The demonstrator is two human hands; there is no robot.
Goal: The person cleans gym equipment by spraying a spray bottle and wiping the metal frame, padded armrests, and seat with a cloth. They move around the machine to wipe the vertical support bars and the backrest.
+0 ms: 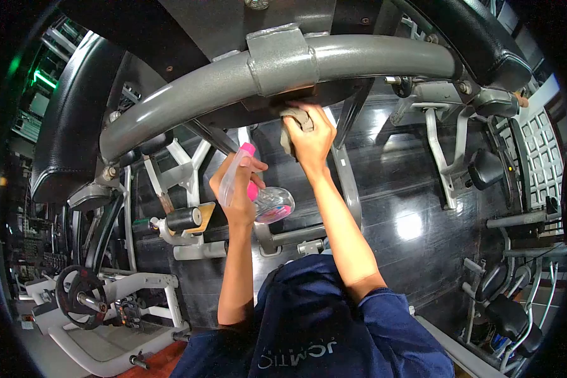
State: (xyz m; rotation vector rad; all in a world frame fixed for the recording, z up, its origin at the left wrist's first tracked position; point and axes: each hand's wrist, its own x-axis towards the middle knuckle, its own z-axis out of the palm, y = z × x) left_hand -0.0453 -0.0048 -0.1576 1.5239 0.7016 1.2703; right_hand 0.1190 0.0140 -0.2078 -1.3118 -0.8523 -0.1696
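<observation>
Head view of 2 bare hands at a gym machine. The cloth (291,129) is largely hidden behind the right hand (312,140), and its far edge is lost in shadow under the dark plate (309,96) beneath the grey curved bar (233,79). The right grip is closed around this grey, crumpled cloth, pressing it up against the plate's underside. The left hand (236,189) has its grip wrapped around the neck of a spray bottle (261,192), clear-bodied with a pink head, tilted, held lower and just left of the right forearm.
</observation>
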